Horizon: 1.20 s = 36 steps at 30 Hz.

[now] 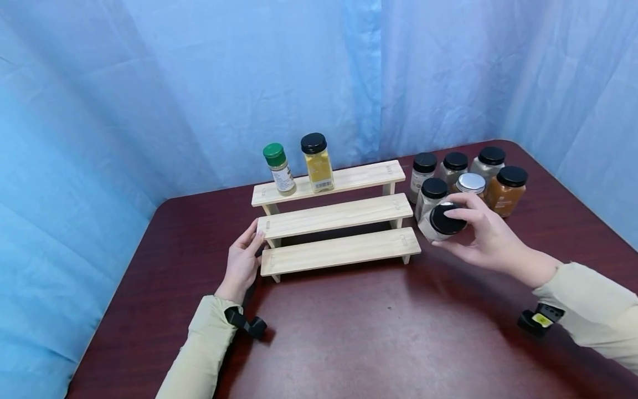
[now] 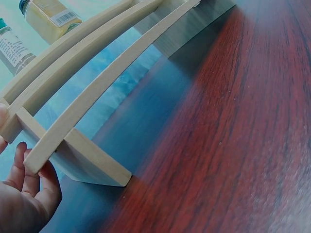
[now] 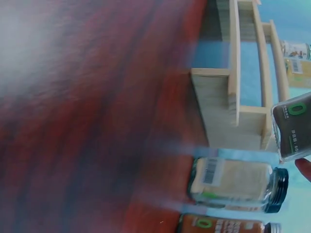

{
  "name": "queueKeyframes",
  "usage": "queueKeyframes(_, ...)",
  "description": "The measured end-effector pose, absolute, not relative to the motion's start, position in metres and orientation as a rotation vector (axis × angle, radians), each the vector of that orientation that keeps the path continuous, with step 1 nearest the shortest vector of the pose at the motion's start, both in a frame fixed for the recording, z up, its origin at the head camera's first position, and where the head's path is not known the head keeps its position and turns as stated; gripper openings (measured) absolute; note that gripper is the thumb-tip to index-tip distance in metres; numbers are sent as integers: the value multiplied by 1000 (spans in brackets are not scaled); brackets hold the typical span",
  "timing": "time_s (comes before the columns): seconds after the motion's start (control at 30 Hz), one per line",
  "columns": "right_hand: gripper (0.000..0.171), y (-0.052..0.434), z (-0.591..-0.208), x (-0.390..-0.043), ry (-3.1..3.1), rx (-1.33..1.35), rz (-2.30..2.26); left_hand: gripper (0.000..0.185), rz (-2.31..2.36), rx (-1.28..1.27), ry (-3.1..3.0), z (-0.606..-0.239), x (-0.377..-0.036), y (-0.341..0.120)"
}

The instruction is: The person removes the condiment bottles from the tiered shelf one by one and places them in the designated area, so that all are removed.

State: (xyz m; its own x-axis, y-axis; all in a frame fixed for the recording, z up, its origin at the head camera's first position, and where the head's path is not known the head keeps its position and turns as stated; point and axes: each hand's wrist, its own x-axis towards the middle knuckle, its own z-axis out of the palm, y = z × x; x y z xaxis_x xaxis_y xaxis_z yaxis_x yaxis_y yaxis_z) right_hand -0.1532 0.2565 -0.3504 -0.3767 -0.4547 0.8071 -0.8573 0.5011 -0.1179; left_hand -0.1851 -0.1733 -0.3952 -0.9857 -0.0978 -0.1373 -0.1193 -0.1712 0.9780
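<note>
**Jar lifted beside a stepped wooden rack**

On the dark red table (image 1: 349,332) stands a three-step wooden rack (image 1: 339,221), its lowest step nearest the person. At the right end of the rack, the right hand (image 1: 485,235) holds a black-lidded jar (image 1: 441,221) tipped on its side, lid toward the camera, fingers and thumb curled round it. The jar hangs just off the rack's right end, level with the middle and lowest steps and clear of the tabletop.

At the rack's left end, the left hand (image 1: 242,263) rests with relaxed, nearly straight fingers against the side support, gripping nothing; the left wrist view shows the fingertips (image 2: 34,167) touching the end of the lowest step.

Two jars stand on the top step toward its left: a green-lidded jar (image 1: 279,169) and, just right of it, a yellow spice jar (image 1: 317,162) with a black lid. To the right of the rack, behind the lifted jar, a cluster of jars (image 1: 468,177) stands close together on the table. Blue curtain (image 1: 199,83) hangs at the far side.
</note>
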Motion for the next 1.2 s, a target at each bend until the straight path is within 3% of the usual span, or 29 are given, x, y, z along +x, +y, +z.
queueKeyframes(0.5,66,273,-374,-142,-2199,1073,888,50,2377,-271,2023,-394,-183,-174)
queueKeyframes(0.77,64,274,-376,-140,-2378,863,888,51,2399,-265,2000,-394,-183,-174)
queueKeyframes(0.9,83,275,-377,-141,-2455,786,835,51,2400,-261,2003,-395,-184,-175)
queueKeyframes(1.2,81,274,-386,-146,-2499,718,798,52,2388,-249,2004,-395,-184,-175)
